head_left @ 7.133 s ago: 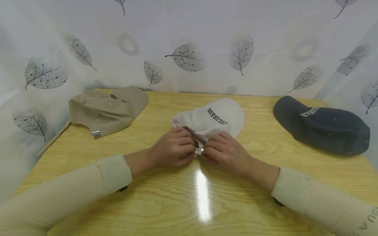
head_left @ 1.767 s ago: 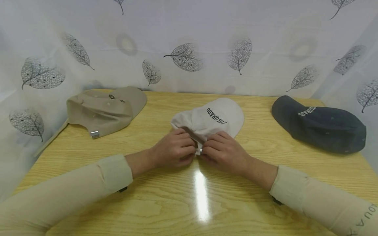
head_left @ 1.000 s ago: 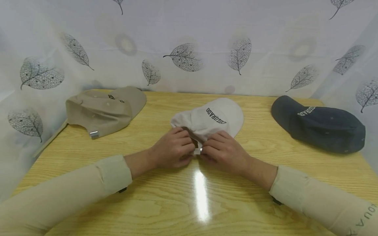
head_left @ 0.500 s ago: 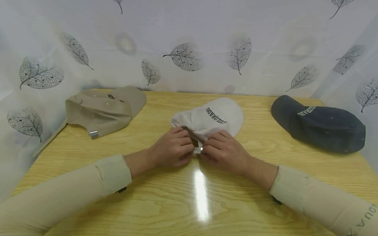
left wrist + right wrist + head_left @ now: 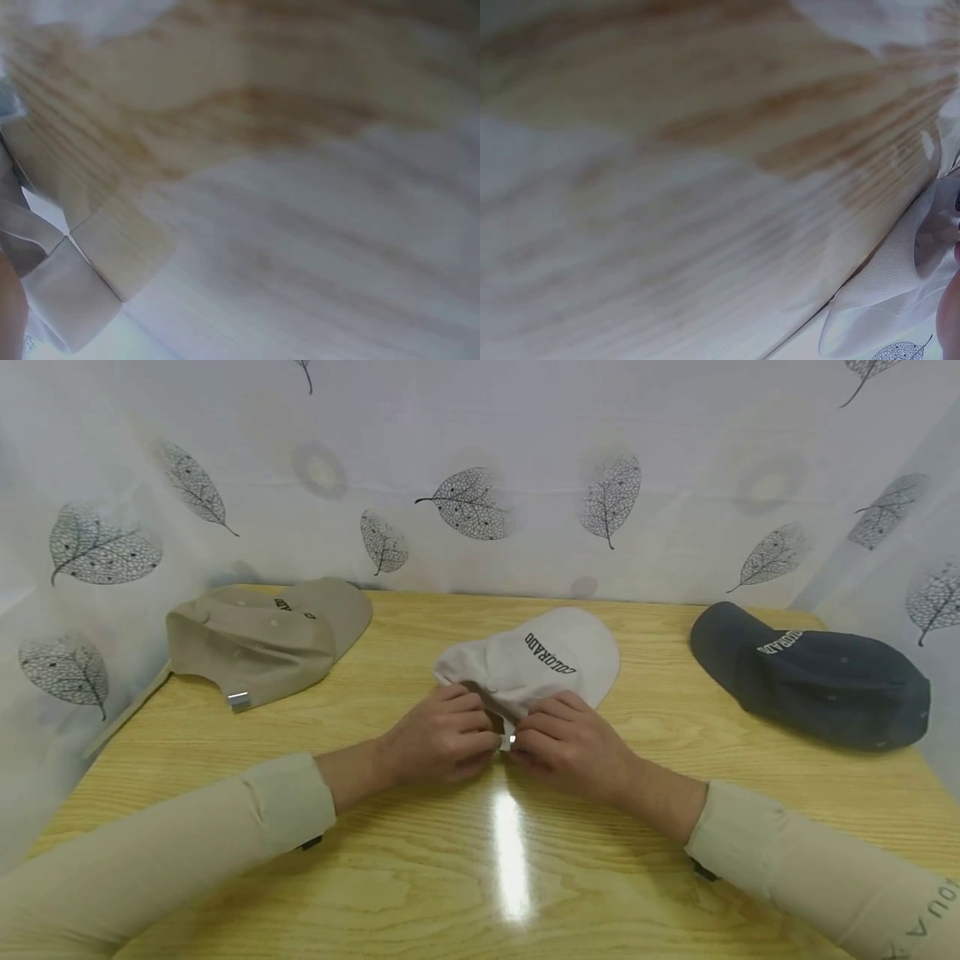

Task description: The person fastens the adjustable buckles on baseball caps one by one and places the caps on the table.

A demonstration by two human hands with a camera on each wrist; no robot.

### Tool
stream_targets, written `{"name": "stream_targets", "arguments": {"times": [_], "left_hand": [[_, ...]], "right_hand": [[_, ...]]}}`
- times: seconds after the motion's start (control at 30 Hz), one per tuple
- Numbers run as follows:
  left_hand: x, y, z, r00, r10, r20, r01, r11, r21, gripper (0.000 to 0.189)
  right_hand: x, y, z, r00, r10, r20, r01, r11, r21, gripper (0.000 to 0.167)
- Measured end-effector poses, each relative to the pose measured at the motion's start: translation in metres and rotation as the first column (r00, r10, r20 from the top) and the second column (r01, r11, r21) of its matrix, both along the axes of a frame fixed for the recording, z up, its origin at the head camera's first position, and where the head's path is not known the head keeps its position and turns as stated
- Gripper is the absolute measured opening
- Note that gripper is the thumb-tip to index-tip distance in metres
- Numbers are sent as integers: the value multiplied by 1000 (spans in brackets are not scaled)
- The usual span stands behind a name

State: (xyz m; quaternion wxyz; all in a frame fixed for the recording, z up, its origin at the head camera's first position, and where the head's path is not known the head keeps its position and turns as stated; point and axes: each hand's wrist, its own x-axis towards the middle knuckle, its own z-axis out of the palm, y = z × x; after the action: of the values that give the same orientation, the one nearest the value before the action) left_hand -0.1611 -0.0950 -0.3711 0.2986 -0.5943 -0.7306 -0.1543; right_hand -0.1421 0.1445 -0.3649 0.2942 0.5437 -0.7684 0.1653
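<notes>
Tabletop [image 5: 405, 877] below, left fingers [image 5: 477, 743] and right fingers [image 5: 537, 745] pinch the cap strap [image 5: 506, 743], closer together than before.

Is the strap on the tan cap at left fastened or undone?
Undone: on the tan cap, the strap sticks out to one side, apart from the metal buckle.

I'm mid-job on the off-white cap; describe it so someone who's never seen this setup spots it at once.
Find the wood-grain table in front of the leaf-print backdrop. Look near its middle, between the tan cap on the left and the dark cap on the right. The off-white cap is the only pale one, with COLORADO in dark letters.
</notes>
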Motion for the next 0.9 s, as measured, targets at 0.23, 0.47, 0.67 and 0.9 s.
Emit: {"name": "stream_targets", "arguments": {"times": [0.23,0.47,0.67,0.9], "left_hand": [[1,1,1,1000,-1,-26,1,1000,6,8],[2,2,1,999,-15,-36,16,1000,19,9],[1,2,1,999,-24,-32,25,1000,15,7],[1,2,1,999,-28,-30,28,999,15,8]], "right_hand": [[-1,-1,-1,999,30,-18,-31,999,-32,19],[-1,-1,-1,999,42,-9,-42,999,-33,20],[0,-1,0,999,49,-3,-49,998,-24,19],[0,-1,0,999,34,10,-34,999,-8,18]]}}
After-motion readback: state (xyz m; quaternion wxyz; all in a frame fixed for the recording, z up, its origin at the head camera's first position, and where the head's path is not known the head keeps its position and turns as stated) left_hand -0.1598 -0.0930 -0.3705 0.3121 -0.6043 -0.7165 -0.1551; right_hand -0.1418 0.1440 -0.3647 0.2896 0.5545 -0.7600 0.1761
